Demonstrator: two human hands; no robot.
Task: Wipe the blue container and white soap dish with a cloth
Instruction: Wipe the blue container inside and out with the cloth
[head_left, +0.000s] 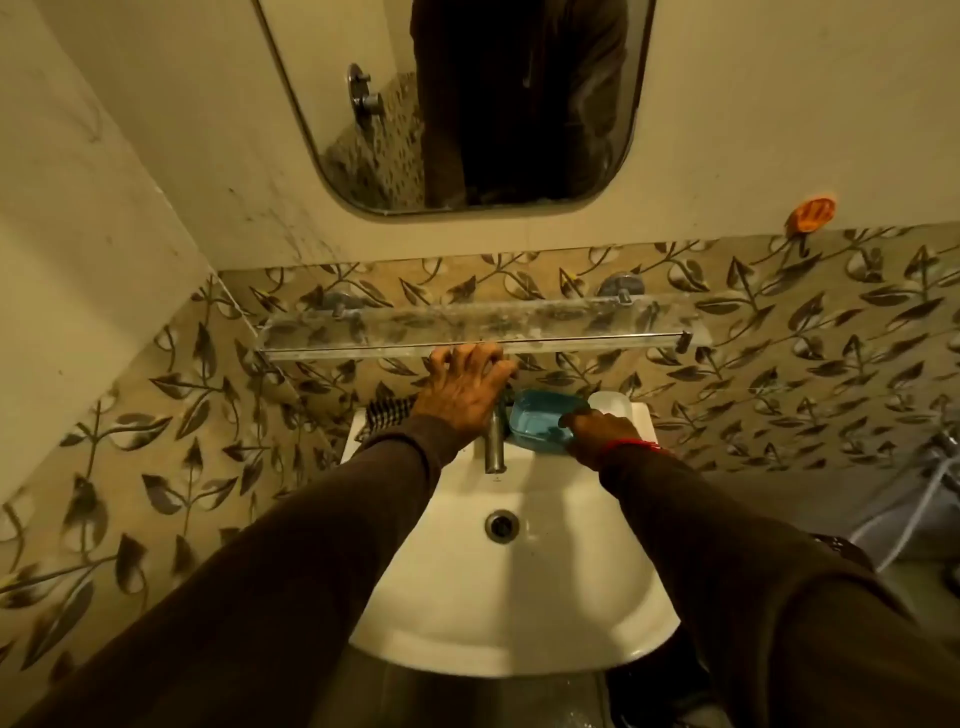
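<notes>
The blue container (540, 422) rests on the back right ledge of the white sink (519, 571). My right hand (597, 431) grips its near right edge. Behind it, partly hidden, sits the white soap dish (613, 404). My left hand (465, 389) hovers with fingers spread just under the glass shelf (467, 332), holding nothing. A checked cloth (387, 413) lies on the sink's back left ledge, half covered by my left wrist.
A steel tap (494, 441) stands between my hands, with the drain (502, 526) below it. A mirror (467, 104) hangs above the shelf. An orange hook (813, 214) is stuck on the right wall. Hoses (930, 488) hang at the far right.
</notes>
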